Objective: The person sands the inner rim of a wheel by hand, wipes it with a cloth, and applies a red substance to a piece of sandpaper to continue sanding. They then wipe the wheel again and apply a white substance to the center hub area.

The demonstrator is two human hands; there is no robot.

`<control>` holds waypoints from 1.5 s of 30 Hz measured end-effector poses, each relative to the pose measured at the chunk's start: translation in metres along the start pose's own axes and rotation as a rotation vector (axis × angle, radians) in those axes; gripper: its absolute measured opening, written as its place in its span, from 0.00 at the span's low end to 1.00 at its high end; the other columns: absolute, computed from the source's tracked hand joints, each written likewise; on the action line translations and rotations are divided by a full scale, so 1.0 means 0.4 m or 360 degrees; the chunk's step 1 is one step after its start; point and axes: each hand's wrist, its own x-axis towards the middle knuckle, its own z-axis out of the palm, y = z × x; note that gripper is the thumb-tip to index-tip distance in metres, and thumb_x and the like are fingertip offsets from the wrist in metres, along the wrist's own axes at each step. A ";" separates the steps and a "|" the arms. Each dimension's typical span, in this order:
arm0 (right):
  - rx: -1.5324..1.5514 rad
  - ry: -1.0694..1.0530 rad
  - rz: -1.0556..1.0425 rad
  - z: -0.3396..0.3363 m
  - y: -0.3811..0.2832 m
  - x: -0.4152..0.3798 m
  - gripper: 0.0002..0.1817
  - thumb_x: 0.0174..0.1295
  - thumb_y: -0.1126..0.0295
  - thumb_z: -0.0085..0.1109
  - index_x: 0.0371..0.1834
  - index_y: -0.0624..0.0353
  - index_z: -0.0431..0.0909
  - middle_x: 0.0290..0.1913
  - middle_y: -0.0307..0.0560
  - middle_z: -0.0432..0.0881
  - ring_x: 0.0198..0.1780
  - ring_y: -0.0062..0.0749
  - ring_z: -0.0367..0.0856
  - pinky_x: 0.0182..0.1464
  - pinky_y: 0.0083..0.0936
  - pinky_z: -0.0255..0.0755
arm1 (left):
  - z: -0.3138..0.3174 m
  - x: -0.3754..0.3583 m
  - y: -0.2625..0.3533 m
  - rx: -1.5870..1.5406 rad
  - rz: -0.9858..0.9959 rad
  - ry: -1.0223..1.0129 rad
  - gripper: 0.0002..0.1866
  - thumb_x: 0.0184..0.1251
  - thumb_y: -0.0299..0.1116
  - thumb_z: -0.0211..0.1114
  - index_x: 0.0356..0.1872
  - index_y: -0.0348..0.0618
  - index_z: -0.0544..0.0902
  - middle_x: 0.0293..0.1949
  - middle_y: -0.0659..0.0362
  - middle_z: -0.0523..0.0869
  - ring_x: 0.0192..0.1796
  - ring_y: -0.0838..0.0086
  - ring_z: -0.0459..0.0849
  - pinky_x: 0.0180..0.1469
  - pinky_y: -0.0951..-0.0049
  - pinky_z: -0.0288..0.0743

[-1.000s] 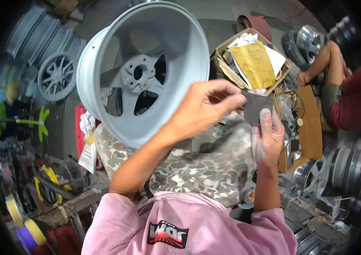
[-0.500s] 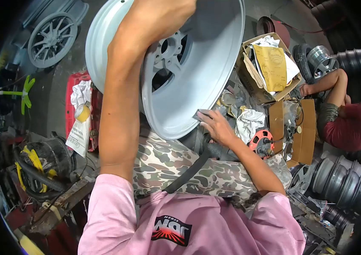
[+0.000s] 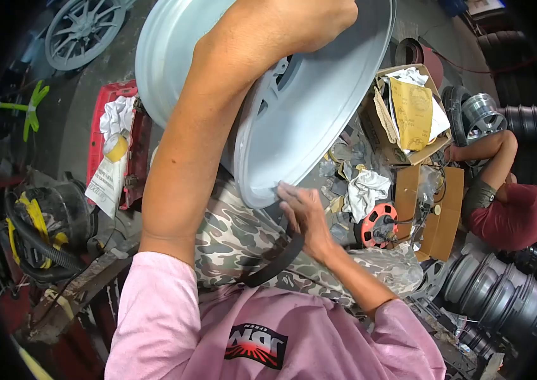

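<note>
We see a large pale grey alloy wheel (image 3: 319,114) filling the upper middle of the frame, tilted, its lower lip just above the camouflage trousers (image 3: 230,237). Our left hand (image 3: 325,24) is at the top edge, in front of the wheel's barrel, its wrist bent; its fingers are curled out of sight, so we cannot tell whether they grip anything. Our right hand (image 3: 305,215), near the centre, has its fingers stretched forward and set close together, the foremost fingertip at the wheel's lower lip; we cannot tell whether anything lies beneath them.

A black hose (image 3: 278,261) curves below that hand. Right of centre we see a white cloth (image 3: 368,192) beside an orange-and-black reel (image 3: 379,226), and above them a cardboard box (image 3: 376,134) holding a tan printed sheet (image 3: 411,107). At left, a roll of yellow tape (image 3: 116,148) rests on a red toolbox (image 3: 134,174). At right sits another person in a maroon shirt (image 3: 512,218), above stacked wheels (image 3: 496,291).
</note>
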 end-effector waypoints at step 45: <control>-0.1421 -0.0301 0.0676 0.031 0.696 -0.090 0.30 0.54 0.58 0.78 0.56 0.58 0.76 0.58 0.56 0.72 0.63 0.50 0.70 0.58 0.44 0.74 | -0.007 0.025 0.154 -0.0334 -0.0757 -0.0102 0.17 0.78 0.31 0.58 0.60 0.30 0.82 0.45 0.56 0.89 0.46 0.78 0.82 0.51 0.75 0.76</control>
